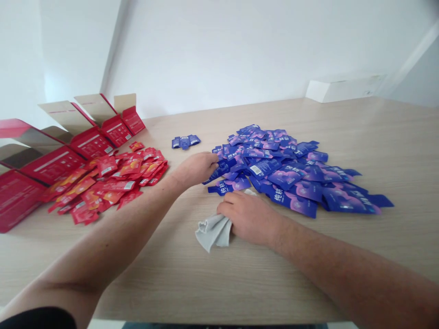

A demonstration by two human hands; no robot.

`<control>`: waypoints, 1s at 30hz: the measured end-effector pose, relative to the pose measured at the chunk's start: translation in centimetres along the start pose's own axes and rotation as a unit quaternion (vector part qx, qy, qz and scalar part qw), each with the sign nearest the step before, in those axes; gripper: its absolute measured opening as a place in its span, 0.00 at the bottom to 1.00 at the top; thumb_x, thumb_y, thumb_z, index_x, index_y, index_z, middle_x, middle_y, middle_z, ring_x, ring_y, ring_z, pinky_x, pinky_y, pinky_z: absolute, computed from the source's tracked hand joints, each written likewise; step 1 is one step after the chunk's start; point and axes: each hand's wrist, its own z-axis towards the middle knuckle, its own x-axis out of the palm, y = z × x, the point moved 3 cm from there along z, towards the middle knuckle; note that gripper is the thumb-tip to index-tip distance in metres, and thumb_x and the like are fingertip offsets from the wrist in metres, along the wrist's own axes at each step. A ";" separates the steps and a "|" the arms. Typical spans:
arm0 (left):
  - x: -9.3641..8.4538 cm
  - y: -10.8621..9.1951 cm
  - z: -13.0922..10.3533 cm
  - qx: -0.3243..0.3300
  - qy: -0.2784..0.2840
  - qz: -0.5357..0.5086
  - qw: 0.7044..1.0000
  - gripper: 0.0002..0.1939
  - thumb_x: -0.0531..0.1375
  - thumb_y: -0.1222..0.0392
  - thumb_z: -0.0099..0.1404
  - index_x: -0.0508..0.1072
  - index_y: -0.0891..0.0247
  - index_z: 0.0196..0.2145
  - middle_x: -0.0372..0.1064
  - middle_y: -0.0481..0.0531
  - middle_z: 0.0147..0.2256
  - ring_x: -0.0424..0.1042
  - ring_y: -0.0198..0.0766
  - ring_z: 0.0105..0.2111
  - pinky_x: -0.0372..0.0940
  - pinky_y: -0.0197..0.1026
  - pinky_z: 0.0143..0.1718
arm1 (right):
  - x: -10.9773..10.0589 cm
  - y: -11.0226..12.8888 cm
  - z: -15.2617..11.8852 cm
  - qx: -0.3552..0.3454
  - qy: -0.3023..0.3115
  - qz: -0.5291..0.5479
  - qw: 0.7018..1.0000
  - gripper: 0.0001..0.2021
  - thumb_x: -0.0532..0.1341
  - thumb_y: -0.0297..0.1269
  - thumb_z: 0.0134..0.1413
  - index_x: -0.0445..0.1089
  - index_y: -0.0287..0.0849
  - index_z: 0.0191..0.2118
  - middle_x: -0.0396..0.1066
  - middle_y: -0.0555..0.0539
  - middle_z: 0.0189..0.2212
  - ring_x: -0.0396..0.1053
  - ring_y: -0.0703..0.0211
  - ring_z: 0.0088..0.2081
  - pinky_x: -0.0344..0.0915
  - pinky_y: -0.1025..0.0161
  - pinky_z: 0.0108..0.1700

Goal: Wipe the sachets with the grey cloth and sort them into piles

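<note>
The left hand point(200, 168) has its fingers pinched on a blue packet point(222, 168), at the 9 o'clock edge of a big blue pile point(288, 171). The right hand point(248, 215) has its fingers closed on a gray cloth point(214, 232), which pokes out at 8 o'clock. A few small blue packets point(185, 142) lie on the desk point(192, 288) at 11 o'clock from the left hand. Red packets point(120, 178) lie at 9 o'clock, with open red boxes point(91, 144) beside them at 10 o'clock.

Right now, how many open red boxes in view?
5, in a row along the left: first box at the left edge, then second box, third box, fourth box and fifth box, running toward the back. More may be hidden behind.
</note>
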 end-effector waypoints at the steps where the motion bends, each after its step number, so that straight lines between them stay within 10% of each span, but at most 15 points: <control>1: -0.4 0.2 -0.8 -0.027 -0.001 -0.019 0.999 0.13 0.51 0.57 0.69 0.73 0.61 0.33 0.73 0.53 0.31 0.71 0.41 0.32 0.58 0.40 0.32 | 0.0 0.0 0.0 0.000 0.001 -0.001 1.000 0.06 0.61 0.30 0.59 0.72 0.42 0.42 0.72 0.43 0.42 0.68 0.50 0.45 0.65 0.56 0.43; 7: -0.8 1.6 -6.3 -0.142 0.066 -0.191 0.969 0.13 0.55 0.49 0.67 0.71 0.60 0.31 0.68 0.45 0.24 0.67 0.35 0.25 0.55 0.37 0.26 | 0.1 0.1 0.1 0.003 0.015 -0.001 1.000 0.07 0.61 0.29 0.58 0.72 0.42 0.42 0.72 0.43 0.42 0.67 0.50 0.46 0.64 0.57 0.44; 19: 4.5 0.0 -10.2 -0.108 0.212 -0.469 0.851 0.13 0.58 0.49 0.65 0.73 0.61 0.31 0.67 0.44 0.25 0.65 0.32 0.24 0.59 0.34 0.24 | -2.4 0.7 -0.9 -0.013 0.104 0.107 0.989 0.03 0.62 0.29 0.60 0.72 0.42 0.36 0.71 0.47 0.37 0.68 0.57 0.40 0.63 0.60 0.43; 24: 4.8 -0.9 -10.3 -0.121 0.252 -0.490 0.826 0.14 0.55 0.49 0.67 0.72 0.61 0.31 0.63 0.43 0.20 0.64 0.32 0.18 0.57 0.34 0.18 | -3.5 0.4 -0.6 0.019 0.033 0.109 0.993 0.09 0.58 0.28 0.64 0.74 0.44 0.44 0.70 0.46 0.40 0.67 0.56 0.42 0.64 0.59 0.46; 30: 4.7 -1.8 -10.4 -0.110 0.247 -0.518 0.811 0.14 0.55 0.49 0.66 0.72 0.60 0.30 0.67 0.44 0.22 0.69 0.33 0.20 0.61 0.33 0.19 | -0.1 1.5 0.2 0.001 -0.065 0.016 0.998 0.12 0.57 0.29 0.67 0.74 0.41 0.50 0.71 0.42 0.43 0.65 0.50 0.47 0.64 0.53 0.51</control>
